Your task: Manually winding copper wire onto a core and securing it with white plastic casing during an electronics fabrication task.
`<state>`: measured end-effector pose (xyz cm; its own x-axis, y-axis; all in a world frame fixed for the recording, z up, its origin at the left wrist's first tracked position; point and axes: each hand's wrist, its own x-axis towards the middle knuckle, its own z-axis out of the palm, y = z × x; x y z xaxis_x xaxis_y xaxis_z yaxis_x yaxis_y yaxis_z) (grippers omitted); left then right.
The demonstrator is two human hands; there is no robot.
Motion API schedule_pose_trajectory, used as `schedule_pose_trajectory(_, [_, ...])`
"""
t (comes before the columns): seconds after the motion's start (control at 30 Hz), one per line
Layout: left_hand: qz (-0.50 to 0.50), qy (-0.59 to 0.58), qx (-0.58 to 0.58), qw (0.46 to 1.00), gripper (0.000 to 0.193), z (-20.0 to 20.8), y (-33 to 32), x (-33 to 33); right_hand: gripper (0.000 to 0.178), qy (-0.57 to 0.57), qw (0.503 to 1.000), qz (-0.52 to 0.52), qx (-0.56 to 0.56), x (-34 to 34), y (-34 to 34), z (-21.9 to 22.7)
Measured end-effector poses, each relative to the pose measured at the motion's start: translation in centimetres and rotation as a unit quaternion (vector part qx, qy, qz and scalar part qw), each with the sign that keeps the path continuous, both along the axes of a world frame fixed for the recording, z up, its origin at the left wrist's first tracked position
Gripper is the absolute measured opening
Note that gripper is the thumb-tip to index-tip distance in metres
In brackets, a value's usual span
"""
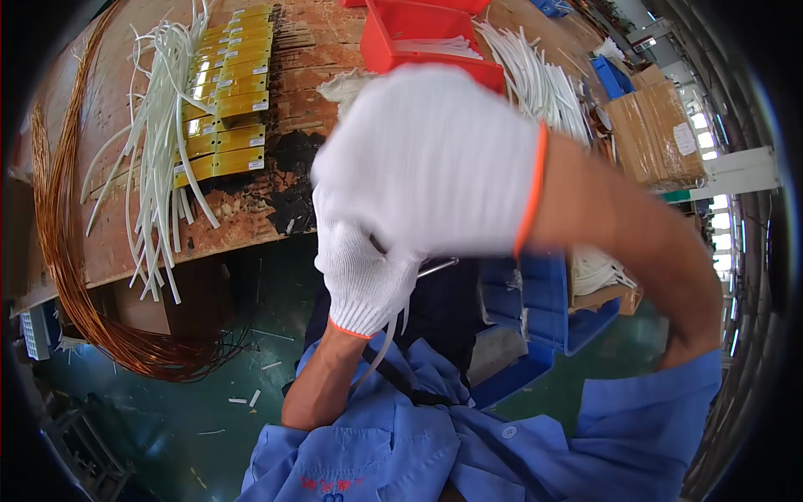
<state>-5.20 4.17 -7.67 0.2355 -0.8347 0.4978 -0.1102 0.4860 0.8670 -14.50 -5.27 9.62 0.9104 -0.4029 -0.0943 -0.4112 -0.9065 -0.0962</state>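
My left hand (364,272), in a white knit glove with an orange cuff edge, is closed in front of my body. A thin whitish tube (386,347) hangs from beneath it over my blue shirt. My right hand (435,159), gloved the same way and blurred, is raised close to the camera. It overlaps the upper part of the left hand, with its fingers curled in. Whatever lies between the hands is hidden. A slim metal rod (439,267) shows just right of my left hand; I cannot tell whether it is held.
Left on the worn table (238,226) lie copper wires (63,251), white tubes (150,159) and yellow labelled pieces (238,105). A red bin (381,38) and more white tubes (544,79) lie beyond my right hand. Blue bins (535,305) and a cardboard box (657,134) stand right.
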Motion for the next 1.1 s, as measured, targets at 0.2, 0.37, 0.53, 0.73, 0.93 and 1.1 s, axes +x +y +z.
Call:
schedule_pose_trajectory(0.2, [0.031, -0.088, -0.059, 0.994, 0.067, -0.7, -1.2, 0.6, 0.039, -0.069, 0.913, -0.282, 0.286, -7.4, -2.0, -2.4])
schedule_pose_trajectory(0.37, [0.03, -0.075, -0.076, 0.994, 0.072, -0.9, -1.0, -0.1, 0.014, -0.04, 0.973, -0.19, -0.125, -10.5, 10.1, -4.8])
schedule_pose_trajectory(0.53, [0.057, -0.203, -0.172, 0.962, 0.086, -2.9, -2.7, 0.6, 0.013, 0.029, 0.975, -0.192, -0.104, -5.8, 16.1, -2.4])
schedule_pose_trajectory(0.73, [0.033, -0.166, -0.006, 0.986, 0.076, -0.6, -0.5, 2.0, 0.024, 0.022, 0.988, -0.074, -0.133, 2.0, 8.3, -0.5])
schedule_pose_trajectory(0.93, [0.021, -0.111, 0.061, 0.992, 0.057, 0.9, -0.2, 1.1, 0.028, -0.08, 0.987, 0.138, -0.011, -1.2, -6.2, -2.6])
schedule_pose_trajectory(1.1, [0.014, -0.125, -0.047, 0.991, 0.069, 0.4, -1.1, 0.8, 0.036, -0.047, 0.929, -0.231, 0.286, -7.4, -3.7, -2.9])
